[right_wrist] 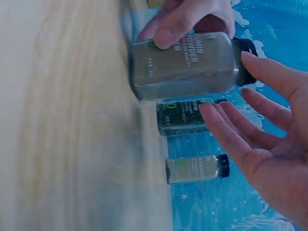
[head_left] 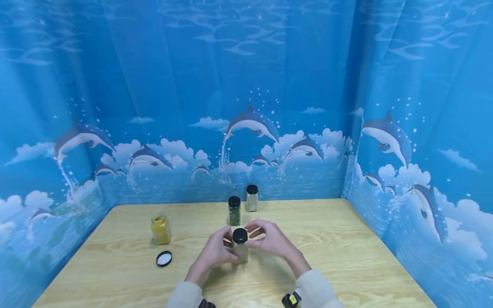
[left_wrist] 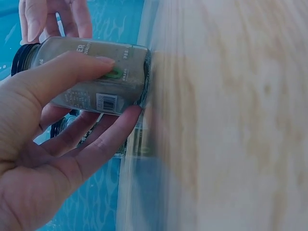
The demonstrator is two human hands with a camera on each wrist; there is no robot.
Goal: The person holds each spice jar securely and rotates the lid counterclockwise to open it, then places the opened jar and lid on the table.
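Note:
A glass jar of cumin powder (right_wrist: 163, 72) with a black screw lid (head_left: 240, 235) stands upright in front of me. My left hand (head_left: 216, 252) grips the jar from the left, its thumb (left_wrist: 89, 67) across the label and its fingers round the far side. On the right, my right hand (head_left: 271, 239) has its fingers loosely extended and spread, with the thumb tip (right_wrist: 250, 60) right at the lid's edge. Behind the cumin jar stand a jar of dark green herbs (head_left: 234, 212) and a jar of pale powder (head_left: 252, 200), both with black lids on.
An uncapped jar of yellow powder (head_left: 161, 231) stands on the left of the wooden table (head_left: 346, 265). Near it lies a loose black lid (head_left: 164, 259), white inside up. A blue dolphin-print curtain (head_left: 192, 107) surrounds the table's back and sides.

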